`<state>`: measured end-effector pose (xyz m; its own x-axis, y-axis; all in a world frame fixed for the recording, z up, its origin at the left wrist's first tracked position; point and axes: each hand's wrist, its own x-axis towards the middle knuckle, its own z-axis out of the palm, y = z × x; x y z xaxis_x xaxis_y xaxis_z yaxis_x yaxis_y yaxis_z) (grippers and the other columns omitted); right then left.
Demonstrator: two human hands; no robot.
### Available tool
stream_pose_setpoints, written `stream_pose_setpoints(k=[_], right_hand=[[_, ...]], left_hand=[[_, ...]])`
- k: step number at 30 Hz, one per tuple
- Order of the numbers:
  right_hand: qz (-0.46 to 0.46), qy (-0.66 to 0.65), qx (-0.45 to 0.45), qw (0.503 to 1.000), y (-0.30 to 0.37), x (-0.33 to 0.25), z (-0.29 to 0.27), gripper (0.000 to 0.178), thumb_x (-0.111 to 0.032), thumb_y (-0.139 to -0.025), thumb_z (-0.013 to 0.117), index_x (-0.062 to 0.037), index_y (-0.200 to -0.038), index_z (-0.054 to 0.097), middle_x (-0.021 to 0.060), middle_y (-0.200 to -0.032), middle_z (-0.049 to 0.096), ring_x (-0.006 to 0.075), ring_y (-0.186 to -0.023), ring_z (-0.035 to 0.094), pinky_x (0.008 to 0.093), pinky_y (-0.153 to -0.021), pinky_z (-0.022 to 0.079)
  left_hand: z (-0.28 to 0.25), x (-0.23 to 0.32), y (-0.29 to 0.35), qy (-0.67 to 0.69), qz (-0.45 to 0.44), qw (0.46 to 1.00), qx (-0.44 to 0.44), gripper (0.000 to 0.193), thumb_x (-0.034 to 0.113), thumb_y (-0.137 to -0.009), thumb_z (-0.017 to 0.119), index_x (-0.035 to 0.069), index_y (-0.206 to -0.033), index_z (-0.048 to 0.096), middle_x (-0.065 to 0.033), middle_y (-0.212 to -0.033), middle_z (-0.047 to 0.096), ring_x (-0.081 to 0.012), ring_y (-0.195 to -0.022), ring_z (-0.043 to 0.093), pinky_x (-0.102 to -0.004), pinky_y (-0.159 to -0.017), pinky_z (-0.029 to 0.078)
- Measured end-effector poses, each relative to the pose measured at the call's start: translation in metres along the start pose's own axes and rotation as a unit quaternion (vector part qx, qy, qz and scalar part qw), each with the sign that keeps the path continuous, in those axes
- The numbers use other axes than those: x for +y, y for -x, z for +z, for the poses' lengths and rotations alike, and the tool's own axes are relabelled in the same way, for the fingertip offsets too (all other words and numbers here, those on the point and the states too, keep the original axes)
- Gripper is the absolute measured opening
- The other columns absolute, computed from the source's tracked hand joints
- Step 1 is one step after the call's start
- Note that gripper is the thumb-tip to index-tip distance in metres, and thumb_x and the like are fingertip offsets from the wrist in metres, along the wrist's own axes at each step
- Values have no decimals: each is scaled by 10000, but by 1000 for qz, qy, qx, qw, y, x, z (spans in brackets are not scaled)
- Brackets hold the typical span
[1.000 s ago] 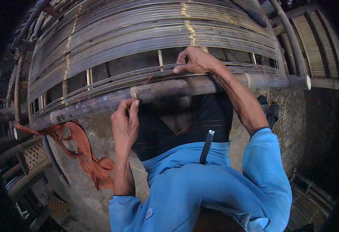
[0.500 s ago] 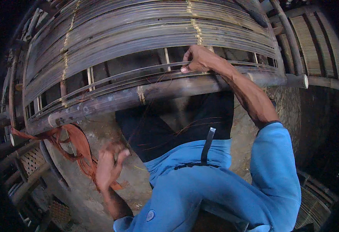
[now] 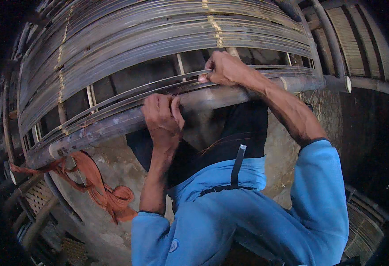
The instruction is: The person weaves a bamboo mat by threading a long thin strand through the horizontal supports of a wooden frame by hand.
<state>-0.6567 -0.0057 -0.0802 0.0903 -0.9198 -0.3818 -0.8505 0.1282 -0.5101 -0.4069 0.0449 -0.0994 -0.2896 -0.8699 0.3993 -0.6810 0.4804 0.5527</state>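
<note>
Now, starting at the left, a hank of orange cord hangs from the near left end of the thick bamboo pole and trails down toward the concrete floor, loose and untouched. Above it the woven bamboo panel arches away to the far side, its dark slats bound with pale ties.

Half a second ago the person's left hand was down low beside that cord; it has since come back up, and the left hand is now curled over the pole, fingers bent and closed round a thin bamboo strip and what looks like a strand of orange fibre at the pole's top edge. Whether the strand is actually pinched I cannot tell for certain. To my eye that means the hand fetched binding and is back at the lashing point.

Further right, the right hand has hardly shifted through all this: it grips closed on the same thin strip where it runs just above the pole, holding it down. Between the arms, the blue jacket fills the near foreground
</note>
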Motion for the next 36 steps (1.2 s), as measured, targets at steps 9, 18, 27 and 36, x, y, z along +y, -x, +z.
stream_pose_setpoints(k=[9,18,27,36], right_hand=[[-16,25,-41,999,-4,7,-9,520,-446,-801,808,62,-886,734,251,-691,660,382,-704,690,481,-653,501],[-24,42,-30,998,-6,0,-4,477,-472,-788,807,-6,-874,752,217,-721,689,370,-721,698,473,-662,511],[-37,7,-16,999,-10,20,0,461,-477,-758,828,-47,-915,769,192,-816,733,372,-800,718,475,-701,531],[-190,-17,160,968,10,10,17,487,-467,-789,804,-110,-1112,725,148,-1076,709,357,-1039,668,466,-874,524]], left_hand=[[-90,24,29,127,-205,950,-198,186,144,-988,612,-14,-900,658,-186,-754,645,-326,-672,660,-384,-645,493],[-140,60,5,311,-62,942,-111,438,365,-958,628,37,-669,651,-155,-801,694,-325,-1115,647,-496,-1027,400],[-210,99,41,454,-76,866,-195,450,289,-902,664,57,-555,498,-53,-574,531,-283,-620,614,-522,-846,483],[-225,111,90,333,-153,913,-179,513,393,-879,693,37,-560,505,-28,-578,407,-203,-560,387,-368,-609,311]])
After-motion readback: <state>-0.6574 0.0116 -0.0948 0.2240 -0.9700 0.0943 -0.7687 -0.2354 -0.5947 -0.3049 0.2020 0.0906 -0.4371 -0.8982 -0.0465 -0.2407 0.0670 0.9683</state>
